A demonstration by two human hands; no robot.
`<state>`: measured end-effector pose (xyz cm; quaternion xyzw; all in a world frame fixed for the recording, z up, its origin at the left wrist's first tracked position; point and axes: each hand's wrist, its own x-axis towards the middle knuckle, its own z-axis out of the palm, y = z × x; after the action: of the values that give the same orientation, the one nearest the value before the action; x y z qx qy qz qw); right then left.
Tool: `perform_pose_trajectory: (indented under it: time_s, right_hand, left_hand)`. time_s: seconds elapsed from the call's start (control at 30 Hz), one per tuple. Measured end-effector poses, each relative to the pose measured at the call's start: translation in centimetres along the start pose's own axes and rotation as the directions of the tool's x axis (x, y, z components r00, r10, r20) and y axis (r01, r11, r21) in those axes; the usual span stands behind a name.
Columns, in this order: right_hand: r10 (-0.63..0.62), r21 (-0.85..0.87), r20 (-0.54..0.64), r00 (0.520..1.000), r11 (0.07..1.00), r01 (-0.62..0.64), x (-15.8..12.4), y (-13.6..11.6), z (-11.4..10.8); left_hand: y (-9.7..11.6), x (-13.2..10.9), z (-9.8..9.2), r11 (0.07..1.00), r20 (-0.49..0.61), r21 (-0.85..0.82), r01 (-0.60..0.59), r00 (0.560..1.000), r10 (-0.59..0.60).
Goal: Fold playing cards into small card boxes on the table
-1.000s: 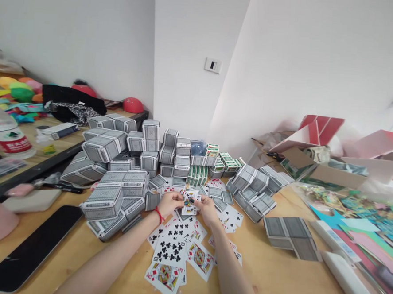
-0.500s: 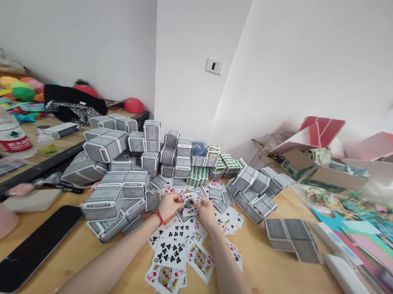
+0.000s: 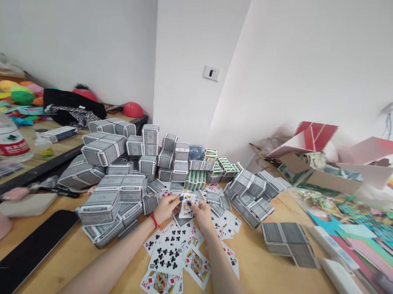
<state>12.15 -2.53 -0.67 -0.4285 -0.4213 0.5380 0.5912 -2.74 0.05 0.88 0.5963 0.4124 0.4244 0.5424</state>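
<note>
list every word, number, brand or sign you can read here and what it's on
"10", with club signs: a card
"K", with a red diamond sign: the king below it
"4": the card at the left edge of the spread
Held card: corner mark too small to read surely
Bottle label: characters too blurred
Green boxes: print too small
Other cards' marks: mostly too small or covered

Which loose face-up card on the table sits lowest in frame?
The white king of diamonds playing card, red K at its corner; it reaches further down than the white ten of clubs playing card.
</note>
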Motion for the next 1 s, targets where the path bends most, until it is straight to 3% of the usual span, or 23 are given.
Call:
perform_pose_trajectory:
  time_s: [0.23, 0.4, 0.53, 0.63, 0.77, 1.0]
  right_hand:
    - [-0.002, -0.105, -0.008, 1.000, 0.994, 0.001, 0.1, 0.0, -0.1]
    - [-0.032, -0.220, -0.010, 0.999, 0.975, 0.029, 0.4, 0.5, -0.1]
    - [-0.054, -0.242, 0.018, 0.998, 0.969, 0.057, 0.4, 0.6, -0.1]
    - [-0.053, -0.208, 0.029, 0.998, 0.976, 0.058, 0.2, 0.6, 0.0]
    - [-0.044, -0.205, 0.023, 0.999, 0.978, 0.047, 0.1, 0.9, 0.3]
    - [-0.003, -0.113, 0.062, 0.998, 0.994, 0.010, 0.4, 1.1, 0.1]
  left_hand:
    - [0.2, -0.1, 0.0, 0.990, -0.055, 0.132, -0.053, 0.997, 0.061]
    - [-0.2, -0.4, 0.7, 0.960, -0.156, 0.258, -0.109, 0.976, 0.153]
    - [-0.6, -0.6, 1.3, 0.841, -0.189, 0.519, -0.151, 0.940, 0.286]
    - [-0.8, -0.7, 1.7, 0.768, -0.174, 0.634, -0.090, 0.951, 0.255]
    - [-0.9, -0.7, 1.9, 0.738, -0.187, 0.674, -0.041, 0.956, 0.224]
    - [-0.4, -0.7, 1.7, 0.766, -0.199, 0.639, -0.075, 0.945, 0.259]
